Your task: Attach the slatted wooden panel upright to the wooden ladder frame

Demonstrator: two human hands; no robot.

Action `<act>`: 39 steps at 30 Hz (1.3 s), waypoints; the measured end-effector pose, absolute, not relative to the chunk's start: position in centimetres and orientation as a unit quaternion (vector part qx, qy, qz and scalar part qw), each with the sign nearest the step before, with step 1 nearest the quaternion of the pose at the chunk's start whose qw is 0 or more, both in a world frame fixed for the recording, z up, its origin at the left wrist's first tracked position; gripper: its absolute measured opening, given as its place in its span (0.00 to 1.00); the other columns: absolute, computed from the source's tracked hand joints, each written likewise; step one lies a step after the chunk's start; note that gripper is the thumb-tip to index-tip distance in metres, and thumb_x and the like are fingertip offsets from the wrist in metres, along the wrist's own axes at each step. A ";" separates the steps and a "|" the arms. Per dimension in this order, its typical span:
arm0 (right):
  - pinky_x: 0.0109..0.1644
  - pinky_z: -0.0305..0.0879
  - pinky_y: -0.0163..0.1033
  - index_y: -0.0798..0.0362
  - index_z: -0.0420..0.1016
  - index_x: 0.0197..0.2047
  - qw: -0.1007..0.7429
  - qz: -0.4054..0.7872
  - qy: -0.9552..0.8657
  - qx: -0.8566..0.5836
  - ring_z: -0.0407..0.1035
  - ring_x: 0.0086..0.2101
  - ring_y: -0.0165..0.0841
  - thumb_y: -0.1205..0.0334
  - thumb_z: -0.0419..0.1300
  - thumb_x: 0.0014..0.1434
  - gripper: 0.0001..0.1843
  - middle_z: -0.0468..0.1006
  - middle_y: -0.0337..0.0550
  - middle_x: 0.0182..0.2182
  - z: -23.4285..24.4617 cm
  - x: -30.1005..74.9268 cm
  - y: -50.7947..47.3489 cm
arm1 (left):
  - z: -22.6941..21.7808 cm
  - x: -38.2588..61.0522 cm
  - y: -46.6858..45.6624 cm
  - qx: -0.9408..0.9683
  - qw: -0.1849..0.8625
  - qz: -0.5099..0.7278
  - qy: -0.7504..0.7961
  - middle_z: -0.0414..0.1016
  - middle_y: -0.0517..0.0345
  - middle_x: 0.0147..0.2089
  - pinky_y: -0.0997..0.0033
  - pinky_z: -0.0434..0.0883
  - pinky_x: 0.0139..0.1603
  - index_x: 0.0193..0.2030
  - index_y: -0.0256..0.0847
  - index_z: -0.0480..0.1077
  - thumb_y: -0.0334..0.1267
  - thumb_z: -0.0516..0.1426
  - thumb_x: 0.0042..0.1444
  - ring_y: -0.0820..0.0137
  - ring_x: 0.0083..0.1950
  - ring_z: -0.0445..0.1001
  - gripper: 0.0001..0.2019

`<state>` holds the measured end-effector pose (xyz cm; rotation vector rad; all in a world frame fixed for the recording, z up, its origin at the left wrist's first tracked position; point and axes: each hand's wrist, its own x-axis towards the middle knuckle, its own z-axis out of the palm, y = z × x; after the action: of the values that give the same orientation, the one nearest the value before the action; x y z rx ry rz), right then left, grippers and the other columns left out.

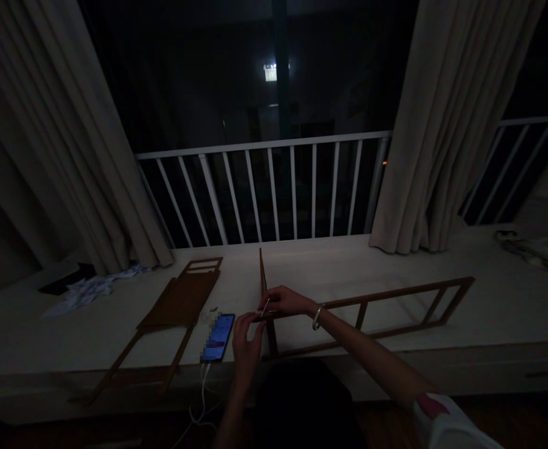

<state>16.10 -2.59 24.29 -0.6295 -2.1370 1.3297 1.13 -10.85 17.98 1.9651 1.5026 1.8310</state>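
In the head view my right hand point(288, 300), with a bangle at its wrist, pinches a thin, pale metal rod point(265, 306); its exact kind is too dark to tell. My left hand point(247, 337) is closed at the near left corner of a brown wooden frame point(398, 295), its thumb and fingers around the joint just below the rod. This frame has crossbars and lies along the white ledge to the right. From the same corner a narrow wooden bar point(262, 269) runs toward the window. My fingers partly hide the joint.
A phone point(222, 337) with a white cable point(203, 393) lies left of my left hand. Farther left, a second wooden frame with a panel point(180, 299) overhangs the ledge point(320, 262). Crumpled papers point(86, 290), curtains point(418, 156) and a white railing point(269, 146) stand beyond.
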 end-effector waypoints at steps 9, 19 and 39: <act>0.29 0.59 0.28 0.57 0.71 0.40 0.262 0.427 -0.825 -0.262 0.64 0.26 0.24 0.69 0.54 0.50 0.13 0.72 0.37 0.27 23.9 15.8 -2.0 | 17.4 0.6 -10.4 0.657 0.007 0.586 0.473 0.68 0.55 0.40 0.61 0.64 0.46 0.38 0.42 0.69 0.35 0.56 0.49 0.67 0.45 0.66 0.08; 0.38 0.63 0.35 0.58 0.71 0.41 0.239 0.534 -0.777 -0.234 0.67 0.32 0.28 0.52 0.48 0.57 0.20 0.74 0.45 0.33 24.0 15.3 1.1 | 15.9 0.1 -8.4 0.661 -0.143 0.554 0.485 0.69 0.53 0.42 0.61 0.63 0.44 0.36 0.43 0.70 0.32 0.57 0.48 0.67 0.45 0.67 0.07; 0.32 0.62 0.28 0.57 0.73 0.38 0.060 0.564 -0.802 -0.189 0.68 0.29 0.24 0.60 0.57 0.51 0.12 0.75 0.41 0.30 24.3 12.2 9.6 | 11.7 -2.6 -3.3 0.670 -0.103 0.560 0.476 0.71 0.58 0.28 0.61 0.67 0.32 0.37 0.57 0.70 0.35 0.57 0.46 0.67 0.30 0.70 0.12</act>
<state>12.21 9.56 24.35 -0.5705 -2.4269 1.7056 -2.59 -3.34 11.66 2.2555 1.6015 1.8866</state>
